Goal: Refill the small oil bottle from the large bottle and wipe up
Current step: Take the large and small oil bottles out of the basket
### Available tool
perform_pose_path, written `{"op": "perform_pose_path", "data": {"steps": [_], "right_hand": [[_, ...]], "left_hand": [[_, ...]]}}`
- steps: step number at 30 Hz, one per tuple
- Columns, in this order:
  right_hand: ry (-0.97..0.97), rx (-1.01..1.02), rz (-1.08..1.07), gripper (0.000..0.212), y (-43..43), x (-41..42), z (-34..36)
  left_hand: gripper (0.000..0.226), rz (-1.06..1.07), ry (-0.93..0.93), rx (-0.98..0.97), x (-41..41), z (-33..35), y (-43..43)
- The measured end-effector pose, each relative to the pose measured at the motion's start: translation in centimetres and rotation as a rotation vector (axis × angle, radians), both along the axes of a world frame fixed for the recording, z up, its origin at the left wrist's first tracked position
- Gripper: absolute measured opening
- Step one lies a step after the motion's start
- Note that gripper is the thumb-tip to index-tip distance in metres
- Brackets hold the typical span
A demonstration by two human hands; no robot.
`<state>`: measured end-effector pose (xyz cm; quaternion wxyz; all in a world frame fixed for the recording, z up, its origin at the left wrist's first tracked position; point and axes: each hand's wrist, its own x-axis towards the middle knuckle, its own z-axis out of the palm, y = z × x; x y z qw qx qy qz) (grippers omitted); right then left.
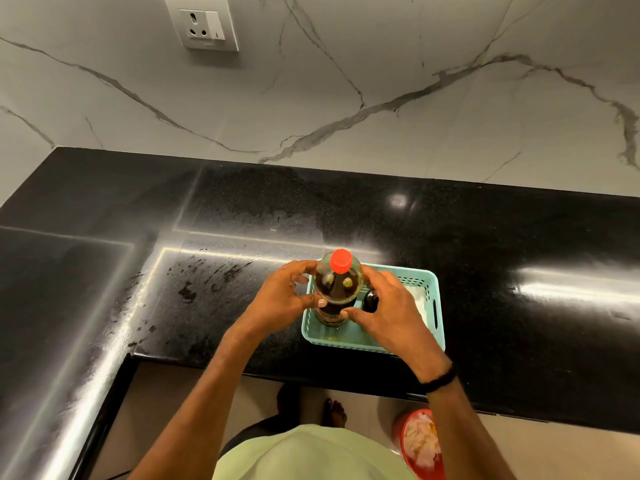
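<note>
Capped large bottle (337, 289) stands upright in the basket (426, 282) on the bench (485, 254), midway between the 2 hands, left hand (287, 296) and right hand (388, 306) both curled round its shoulder; small bottle (370, 301) just beside, rightward.

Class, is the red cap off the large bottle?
No, the red cap sits on top of the large bottle.

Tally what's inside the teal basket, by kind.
Bottles: 2, the large bottle with the red cap and the small bottle, dark
White cloth: 1
Total: 3
</note>
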<state>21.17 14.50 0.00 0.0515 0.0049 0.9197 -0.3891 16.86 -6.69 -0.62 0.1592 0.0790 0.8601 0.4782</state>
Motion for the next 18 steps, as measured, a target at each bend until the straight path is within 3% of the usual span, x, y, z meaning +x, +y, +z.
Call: {"op": "perform_pose_path", "data": {"steps": [9, 18], "right_hand": [[0.053, -0.088, -0.021, 0.062, -0.5, -1.0, 0.3], [0.132, -0.01, 0.004, 0.066, -0.8, -0.2, 4.0]], "left_hand": [[0.053, 0.012, 0.088, -0.004, 0.5, -0.1, 0.8], [0.052, 0.061, 0.212, 0.07, 1.9, 2.4, 0.3]]}}
